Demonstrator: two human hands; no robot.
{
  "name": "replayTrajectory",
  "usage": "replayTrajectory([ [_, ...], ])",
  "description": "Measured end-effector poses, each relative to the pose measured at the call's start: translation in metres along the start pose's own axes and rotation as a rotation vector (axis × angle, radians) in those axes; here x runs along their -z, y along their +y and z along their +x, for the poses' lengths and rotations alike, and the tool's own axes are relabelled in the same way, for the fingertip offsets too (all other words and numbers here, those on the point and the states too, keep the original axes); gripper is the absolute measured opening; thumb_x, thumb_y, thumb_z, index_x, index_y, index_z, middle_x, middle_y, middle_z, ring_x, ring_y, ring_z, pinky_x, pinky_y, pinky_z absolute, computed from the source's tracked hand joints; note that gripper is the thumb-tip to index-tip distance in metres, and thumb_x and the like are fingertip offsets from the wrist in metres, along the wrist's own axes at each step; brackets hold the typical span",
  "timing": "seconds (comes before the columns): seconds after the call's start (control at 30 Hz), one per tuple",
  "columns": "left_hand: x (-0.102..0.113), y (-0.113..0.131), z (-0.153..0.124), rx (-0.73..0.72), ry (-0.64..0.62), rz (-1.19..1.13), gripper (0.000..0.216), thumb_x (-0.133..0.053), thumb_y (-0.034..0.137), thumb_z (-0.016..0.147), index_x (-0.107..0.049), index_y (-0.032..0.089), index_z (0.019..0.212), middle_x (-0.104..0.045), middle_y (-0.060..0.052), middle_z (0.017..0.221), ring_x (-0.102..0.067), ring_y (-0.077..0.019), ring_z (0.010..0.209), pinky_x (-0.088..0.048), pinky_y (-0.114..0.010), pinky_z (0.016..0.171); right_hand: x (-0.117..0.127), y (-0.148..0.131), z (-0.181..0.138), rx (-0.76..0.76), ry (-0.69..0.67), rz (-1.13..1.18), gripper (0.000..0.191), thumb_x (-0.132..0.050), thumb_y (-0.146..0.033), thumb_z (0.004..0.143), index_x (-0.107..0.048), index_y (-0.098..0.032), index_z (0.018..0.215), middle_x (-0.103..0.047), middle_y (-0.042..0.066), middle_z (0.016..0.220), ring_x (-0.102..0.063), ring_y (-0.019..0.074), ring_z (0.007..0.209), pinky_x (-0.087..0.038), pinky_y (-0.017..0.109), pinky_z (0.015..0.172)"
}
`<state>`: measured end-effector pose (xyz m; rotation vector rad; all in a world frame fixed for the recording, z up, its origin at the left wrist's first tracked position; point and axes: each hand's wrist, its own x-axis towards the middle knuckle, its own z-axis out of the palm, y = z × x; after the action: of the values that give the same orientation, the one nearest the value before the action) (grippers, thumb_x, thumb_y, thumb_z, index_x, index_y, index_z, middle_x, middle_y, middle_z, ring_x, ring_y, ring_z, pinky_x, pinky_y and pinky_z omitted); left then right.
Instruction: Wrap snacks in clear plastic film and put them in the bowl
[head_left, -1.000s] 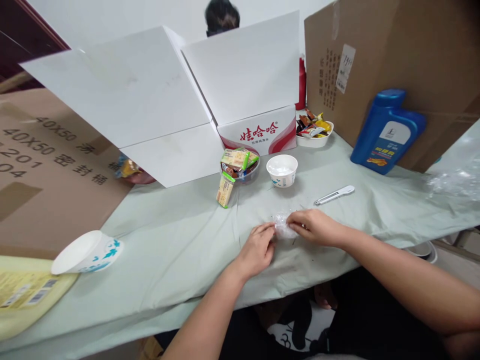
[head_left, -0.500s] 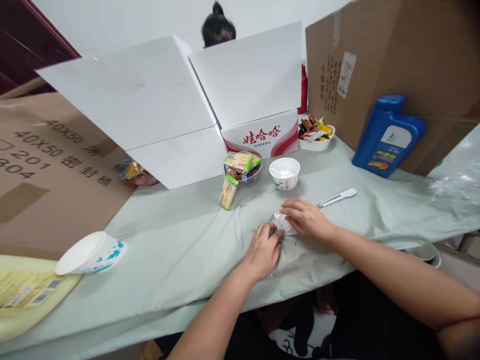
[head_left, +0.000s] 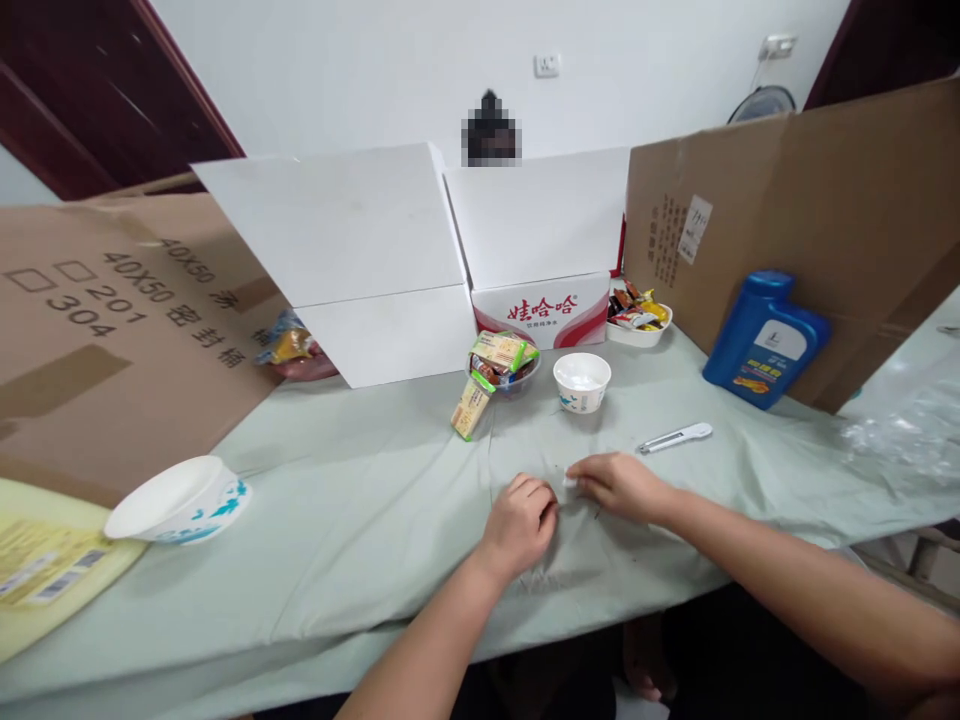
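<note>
My right hand (head_left: 619,487) pinches a small, whitish piece of crumpled plastic film (head_left: 570,482) at the tablecloth. Close on its left, my left hand (head_left: 521,522) rests with curled fingers; the fingertips are turned under, so whatever they hold is hidden. Just beyond my hands stands a white paper bowl (head_left: 582,384) with something clear inside. A white utility knife (head_left: 675,438) lies to the right, apart from my right hand. Farther left, a clear bowl (head_left: 519,384) is heaped with wrapped snacks, and one green-and-cream packet (head_left: 472,406) leans against it.
White cartons (head_left: 382,335) stand at the back, a person's head (head_left: 491,135) behind them. Brown cardboard (head_left: 787,220) walls the right, with a blue bottle (head_left: 765,345) before it. A tilted paper bowl (head_left: 180,505) and yellow container (head_left: 64,565) are at left. Crumpled plastic (head_left: 907,430) lies far right.
The view has tilted up. The plastic between my hands, broad and crinkled before, now shows only as a small bit at my right fingertips. My left fingers have curled in, and the hands are slightly apart.
</note>
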<state>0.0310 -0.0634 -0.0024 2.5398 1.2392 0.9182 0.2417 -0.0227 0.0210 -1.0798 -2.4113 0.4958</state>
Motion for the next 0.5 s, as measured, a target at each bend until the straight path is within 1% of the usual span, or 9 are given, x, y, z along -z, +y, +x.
replayTrajectory([
  [0.07, -0.004, -0.002, 0.000, -0.004, -0.019, 0.005, 0.012, -0.053, 0.011, 0.083, -0.064, 0.018, 0.081, -0.066, -0.007, 0.085, -0.058, -0.0219, 0.086, -0.052, -0.037, 0.078, 0.025, 0.002, 0.019, -0.104, 0.118, -0.012, 0.029, -0.048, -0.021, 0.092, -0.072, -0.020, 0.108, -0.075, 0.006, 0.105, -0.070, 0.0205, 0.097, -0.054, 0.031, 0.085],
  [0.13, -0.006, -0.003, 0.001, 0.000, -0.040, 0.014, 0.010, -0.055, 0.012, 0.082, -0.064, 0.018, 0.083, -0.065, -0.007, 0.088, -0.057, -0.0226, 0.088, -0.051, -0.038, 0.079, 0.051, 0.005, 0.045, -0.144, 0.302, -0.126, 0.032, -0.044, -0.024, 0.094, -0.069, -0.020, 0.115, -0.072, 0.007, 0.113, -0.066, 0.0212, 0.105, -0.051, 0.032, 0.090],
  [0.17, -0.006, -0.004, 0.001, 0.005, -0.052, 0.018, 0.010, -0.056, 0.012, 0.081, -0.064, 0.018, 0.084, -0.064, -0.007, 0.089, -0.056, -0.0228, 0.089, -0.051, -0.038, 0.079, 0.062, 0.008, 0.059, -0.145, 0.371, -0.215, 0.034, -0.042, -0.024, 0.095, -0.066, -0.019, 0.119, -0.069, 0.008, 0.119, -0.063, 0.0215, 0.110, -0.048, 0.033, 0.095],
  [0.2, -0.006, -0.003, 0.001, 0.010, -0.063, 0.021, 0.010, -0.057, 0.011, 0.081, -0.064, 0.018, 0.085, -0.064, -0.007, 0.090, -0.055, -0.0230, 0.089, -0.051, -0.038, 0.080, 0.071, 0.010, 0.073, -0.142, 0.397, -0.306, 0.036, -0.040, -0.022, 0.096, -0.065, -0.017, 0.122, -0.066, 0.009, 0.124, -0.060, 0.0219, 0.115, -0.045, 0.034, 0.099],
  [0.27, -0.005, -0.003, 0.001, 0.023, -0.078, 0.020, 0.010, -0.058, 0.011, 0.080, -0.063, 0.018, 0.085, -0.063, -0.007, 0.091, -0.054, -0.0230, 0.091, -0.050, -0.038, 0.081, 0.081, 0.015, 0.099, -0.160, 0.330, -0.451, 0.036, -0.042, -0.019, 0.094, -0.065, -0.014, 0.120, -0.066, 0.012, 0.124, -0.059, 0.0245, 0.116, -0.043, 0.037, 0.099],
  [0.33, -0.004, -0.002, 0.001, 0.040, -0.085, 0.012, 0.011, -0.058, 0.010, 0.078, -0.062, 0.018, 0.085, -0.063, -0.007, 0.091, -0.054, -0.0228, 0.091, -0.050, -0.037, 0.080, 0.081, 0.014, 0.119, -0.166, 0.256, -0.510, 0.033, -0.047, -0.016, 0.090, -0.068, -0.011, 0.114, -0.069, 0.015, 0.117, -0.060, 0.0275, 0.110, -0.044, 0.039, 0.094],
  [0.37, -0.003, -0.002, 0.001, 0.048, -0.089, 0.007, 0.012, -0.058, 0.010, 0.078, -0.062, 0.019, 0.086, -0.063, -0.007, 0.092, -0.054, -0.0227, 0.091, -0.050, -0.037, 0.080, 0.077, 0.010, 0.127, -0.151, 0.241, -0.519, 0.032, -0.047, -0.016, 0.089, -0.069, -0.011, 0.112, -0.069, 0.015, 0.114, -0.060, 0.0282, 0.108, -0.044, 0.040, 0.093],
  [0.43, -0.003, -0.001, 0.001, 0.061, -0.101, -0.006, 0.013, -0.057, 0.011, 0.079, -0.062, 0.020, 0.087, -0.062, -0.006, 0.093, -0.053, -0.0226, 0.092, -0.049, -0.037, 0.081, 0.063, -0.003, 0.141, -0.083, 0.228, -0.522, 0.031, -0.047, -0.018, 0.090, -0.068, -0.013, 0.112, -0.068, 0.014, 0.116, -0.058, 0.0270, 0.109, -0.042, 0.039, 0.094],
  [0.5, -0.003, -0.001, 0.001, 0.072, -0.113, -0.024, 0.014, -0.056, 0.011, 0.079, -0.062, 0.020, 0.089, -0.062, -0.007, 0.095, -0.053, -0.0229, 0.094, -0.049, -0.038, 0.083, 0.043, -0.019, 0.153, 0.048, 0.169, -0.526, 0.030, -0.049, -0.021, 0.090, -0.068, -0.018, 0.114, -0.066, 0.010, 0.122, -0.054, 0.0249, 0.115, -0.039, 0.037, 0.098],
])
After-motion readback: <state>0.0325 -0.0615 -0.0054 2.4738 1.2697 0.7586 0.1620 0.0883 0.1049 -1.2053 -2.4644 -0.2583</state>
